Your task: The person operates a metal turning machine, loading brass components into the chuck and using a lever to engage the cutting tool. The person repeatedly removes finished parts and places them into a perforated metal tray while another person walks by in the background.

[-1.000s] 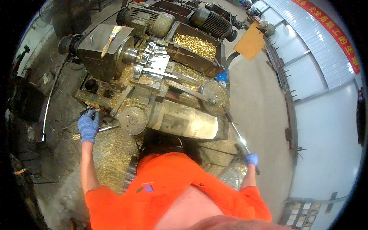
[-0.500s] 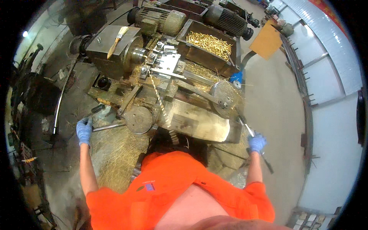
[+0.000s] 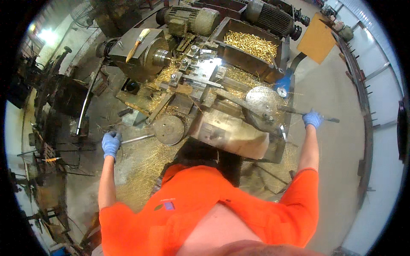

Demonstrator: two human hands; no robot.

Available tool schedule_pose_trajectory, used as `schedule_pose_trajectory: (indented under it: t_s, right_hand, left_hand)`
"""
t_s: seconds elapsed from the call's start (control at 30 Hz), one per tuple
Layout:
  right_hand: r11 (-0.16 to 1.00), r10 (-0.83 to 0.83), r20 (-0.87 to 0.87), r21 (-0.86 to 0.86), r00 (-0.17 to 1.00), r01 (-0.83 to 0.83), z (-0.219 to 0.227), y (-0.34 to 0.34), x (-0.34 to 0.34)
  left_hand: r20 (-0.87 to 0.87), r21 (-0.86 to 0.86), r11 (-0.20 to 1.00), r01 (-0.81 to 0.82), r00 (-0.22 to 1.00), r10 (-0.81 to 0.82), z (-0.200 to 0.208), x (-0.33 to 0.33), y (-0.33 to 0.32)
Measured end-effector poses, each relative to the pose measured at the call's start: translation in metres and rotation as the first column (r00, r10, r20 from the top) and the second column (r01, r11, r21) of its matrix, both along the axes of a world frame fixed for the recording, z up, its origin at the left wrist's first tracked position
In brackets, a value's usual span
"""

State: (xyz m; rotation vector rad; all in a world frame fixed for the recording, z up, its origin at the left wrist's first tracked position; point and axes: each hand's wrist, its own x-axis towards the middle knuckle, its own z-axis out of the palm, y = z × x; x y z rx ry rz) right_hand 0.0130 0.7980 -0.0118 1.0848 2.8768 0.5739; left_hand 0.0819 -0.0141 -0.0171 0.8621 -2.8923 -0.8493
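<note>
My left hand (image 3: pixel 112 144), in a blue glove, is closed round the end of a steel lever (image 3: pixel 137 139). That lever runs into a round metal disc (image 3: pixel 168 129) at the machine's front left. Out to the right, my gloved right hand (image 3: pixel 313 119) grips a dark bar lever (image 3: pixel 294 111) joined to a larger disc (image 3: pixel 264 104). Between the discs and the spindle lies the lathe's tool slide (image 3: pixel 200 70), with bolted blocks on it. The round spindle nose (image 3: pixel 161 57) faces the slide from the left. My fingers partly hide both handles.
A metal bin (image 3: pixel 222 45) of small brass-coloured pieces (image 3: pixel 251 45) stands behind the slide. A paintbrush (image 3: pixel 137 45) lies on the headstock (image 3: pixel 141 48). Golden shavings (image 3: pixel 141 175) cover the machine bed and floor. Electric motors (image 3: pixel 273 19) sit at the back, beside a tan board (image 3: pixel 317 38).
My right hand has swung its lever up and away from me. The slide sits farther from the spindle. A pale twisted strip in front of it no longer shows. The whole view has shifted.
</note>
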Motion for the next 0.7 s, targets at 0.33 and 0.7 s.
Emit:
schedule_pose_trajectory:
  t_s: [0.33,0.7]
  right_hand:
    - [0.993,0.086,-0.066,-0.074,0.994,-0.091,-0.020,0.016,0.038]
    - [0.998,0.027,-0.005,-0.050,1.000,-0.028,-0.025,0.000,0.090]
  left_hand:
    - [0.077,0.293,0.926,-0.238,0.971,0.225,-0.001,0.096,0.046]
    - [0.084,0.403,0.880,-0.252,0.968,0.239,-0.009,0.119,0.052]
